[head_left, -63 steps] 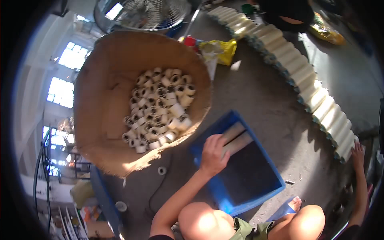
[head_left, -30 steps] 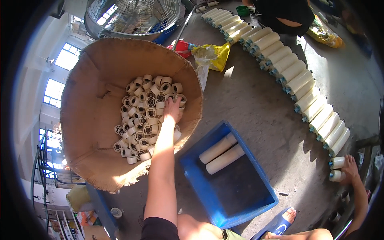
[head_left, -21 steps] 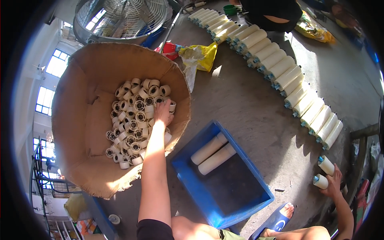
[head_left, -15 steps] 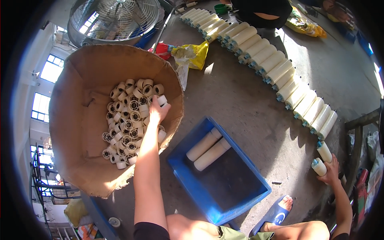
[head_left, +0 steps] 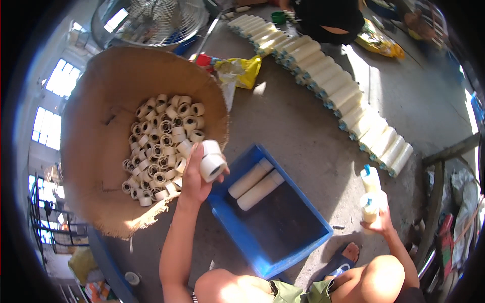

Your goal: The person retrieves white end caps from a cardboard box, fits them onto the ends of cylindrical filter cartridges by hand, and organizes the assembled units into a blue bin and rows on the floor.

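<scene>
Clenched around two white rolls [head_left: 211, 160] at the burlap sack's [head_left: 96, 151] four-o'clock rim, left hand [head_left: 194, 177] hovers beside the blue crate [head_left: 242, 237], while right hand [head_left: 380, 224] grips stacked rolls [head_left: 370, 194] at three o'clock.

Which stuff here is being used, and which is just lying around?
Being used: left hand holding white rolls; roll pile in brown sack; blue tray; right hand holding tubes.
Lying around: fan, yellow bag.
</scene>
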A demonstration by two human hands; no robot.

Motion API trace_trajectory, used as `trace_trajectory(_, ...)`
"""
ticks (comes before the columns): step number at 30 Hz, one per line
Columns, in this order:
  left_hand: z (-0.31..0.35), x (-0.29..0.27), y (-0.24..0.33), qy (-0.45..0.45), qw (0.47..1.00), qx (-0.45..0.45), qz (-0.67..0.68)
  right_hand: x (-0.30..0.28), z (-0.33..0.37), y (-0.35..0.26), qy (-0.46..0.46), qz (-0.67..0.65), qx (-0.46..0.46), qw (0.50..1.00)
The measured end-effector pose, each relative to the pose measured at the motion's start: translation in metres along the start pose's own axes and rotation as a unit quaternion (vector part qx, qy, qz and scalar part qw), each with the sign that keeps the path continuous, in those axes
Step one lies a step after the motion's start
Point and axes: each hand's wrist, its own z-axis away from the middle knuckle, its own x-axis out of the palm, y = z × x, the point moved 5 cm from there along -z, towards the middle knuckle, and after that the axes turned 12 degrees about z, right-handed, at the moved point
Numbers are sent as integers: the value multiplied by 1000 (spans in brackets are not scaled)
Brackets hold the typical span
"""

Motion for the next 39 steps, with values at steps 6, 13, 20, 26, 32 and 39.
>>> trace_trajectory(6, 26, 13, -78, -36, 993, -113, 27, 2, -50, -67, -5, -47, -32, 998)
trace_trajectory(13, 35, 73, -105, -124, 978, -118, -118, -22, -72, -163, 60, 54, -219, 972)
trace_trajectory(20, 44, 139, -80, -253, 882, -10, -397, -16, -83, -188, -29, 146, -186, 971)
trace_trajectory(26, 46, 142, -73, -278, 830, 21, -483, -8, -86, -205, -57, 230, -181, 955)
trace_trajectory(32, 51, 143, -83, -282, 779, 46, -557, -2, -86, -212, -67, 267, -174, 945)
trace_trajectory(39, 46, 140, -103, -249, 827, -101, -494, 6, -76, -207, -67, 256, -162, 951)
